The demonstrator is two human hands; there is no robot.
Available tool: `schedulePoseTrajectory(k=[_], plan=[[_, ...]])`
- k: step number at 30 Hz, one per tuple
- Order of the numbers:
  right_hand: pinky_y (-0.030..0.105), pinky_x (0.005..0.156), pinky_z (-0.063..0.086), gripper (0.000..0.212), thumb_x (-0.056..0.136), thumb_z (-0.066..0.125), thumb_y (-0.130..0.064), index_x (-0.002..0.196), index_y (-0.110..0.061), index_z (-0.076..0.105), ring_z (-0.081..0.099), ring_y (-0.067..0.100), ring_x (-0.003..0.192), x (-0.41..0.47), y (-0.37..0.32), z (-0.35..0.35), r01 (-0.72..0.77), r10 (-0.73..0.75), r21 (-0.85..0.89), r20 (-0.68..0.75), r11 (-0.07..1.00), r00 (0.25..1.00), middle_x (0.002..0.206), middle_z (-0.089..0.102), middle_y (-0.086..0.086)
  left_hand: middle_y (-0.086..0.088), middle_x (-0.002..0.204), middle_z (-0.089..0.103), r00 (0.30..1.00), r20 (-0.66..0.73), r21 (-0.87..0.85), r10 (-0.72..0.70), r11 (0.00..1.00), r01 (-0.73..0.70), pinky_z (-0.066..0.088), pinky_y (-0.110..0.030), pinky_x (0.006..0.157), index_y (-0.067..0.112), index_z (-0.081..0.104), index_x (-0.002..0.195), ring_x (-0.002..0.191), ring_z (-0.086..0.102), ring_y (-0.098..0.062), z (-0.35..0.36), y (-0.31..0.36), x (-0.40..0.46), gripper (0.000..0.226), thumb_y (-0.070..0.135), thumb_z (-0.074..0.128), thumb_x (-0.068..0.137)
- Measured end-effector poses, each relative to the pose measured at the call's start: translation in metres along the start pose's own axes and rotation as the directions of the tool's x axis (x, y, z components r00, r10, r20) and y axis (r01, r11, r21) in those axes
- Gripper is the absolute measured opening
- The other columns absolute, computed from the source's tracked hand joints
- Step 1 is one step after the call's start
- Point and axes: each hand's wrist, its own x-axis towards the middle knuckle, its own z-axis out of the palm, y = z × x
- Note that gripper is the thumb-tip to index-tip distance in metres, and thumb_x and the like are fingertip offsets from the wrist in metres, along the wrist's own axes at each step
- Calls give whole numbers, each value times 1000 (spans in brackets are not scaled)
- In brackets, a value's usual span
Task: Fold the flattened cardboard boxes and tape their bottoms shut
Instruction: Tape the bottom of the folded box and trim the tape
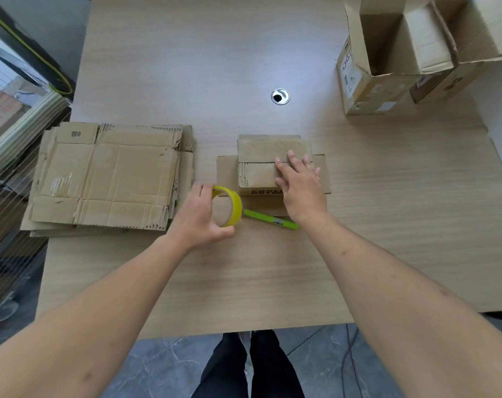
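The folded box [261, 165] is sitting bottom-up at the centre of the worktop [387, 225], its two bottom flaps meeting at a seam. The right hand [300, 182] is pressing flat, fingers straight, on those flaps. The left hand [203, 219] is curling its grip around the yellow tape roll [229, 206], just left of the box. A green marker [269, 219] is lying beside the roll. The flattened boxes [109, 176] are lying stacked at the left.
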Motion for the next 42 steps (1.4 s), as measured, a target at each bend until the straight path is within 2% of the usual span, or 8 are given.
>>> schedulePoseTrajectory(k=[12,16,24,27,30,33,37,42], plan=[[51,124,11,46,106,50,-27,152,-30,46,17,32,155,-41,-12,12,12,-13,39,33,999,999,167,26,-2,-4,137,40,979,-77,-60,189,979,-194,39,-17,105,4,39,157,121,50,-12,-42,26,14,105,44,81,69],[48,124,12,47,106,51,-30,152,-32,45,17,29,155,-56,-13,12,-5,3,46,44,999,999,168,25,-5,-5,143,45,961,-17,-74,275,959,-275,41,-30,115,7,47,153,135,50,-17,-38,35,18,95,39,83,71],[48,126,11,59,104,53,-29,157,-24,29,13,28,157,-64,-18,2,-7,4,37,80,999,997,169,20,-6,-11,152,45,978,113,-19,178,984,-177,27,-20,117,10,48,154,143,45,-23,-26,47,20,92,37,90,77],[47,126,12,61,100,59,-30,156,-24,35,20,32,155,-63,-17,-1,55,-56,19,39,998,998,167,27,0,-7,151,45,988,90,45,124,991,-128,37,-30,117,13,49,154,140,47,-23,-20,52,23,94,46,90,76],[46,117,37,47,86,76,-18,131,-13,63,45,34,142,-68,-7,5,218,-205,67,-160,974,966,151,51,11,-5,147,47,996,66,120,66,990,-74,47,-39,109,17,51,152,133,53,-24,-16,62,27,94,56,87,75],[38,86,56,21,85,77,-14,105,-10,71,63,27,106,-67,2,13,321,-266,192,-266,927,927,118,66,4,-2,144,47,998,53,164,17,986,-26,52,-42,102,20,51,153,128,56,-24,-14,69,28,97,64,84,73],[29,70,44,3,87,75,-13,88,-13,72,55,18,77,-55,4,11,283,-200,411,-233,867,952,86,62,-1,-2,143,47,999,32,183,-29,983,22,52,-42,102,20,52,152,128,55,-24,-11,75,29,100,70,82,70],[18,66,34,12,93,65,-10,85,-17,59,47,10,74,-51,9,8,158,-128,598,-93,786,987,80,58,-4,-5,146,42,997,81,199,-18,980,1,51,-42,103,16,49,154,129,54,-26,-10,79,29,104,62,87,69]])
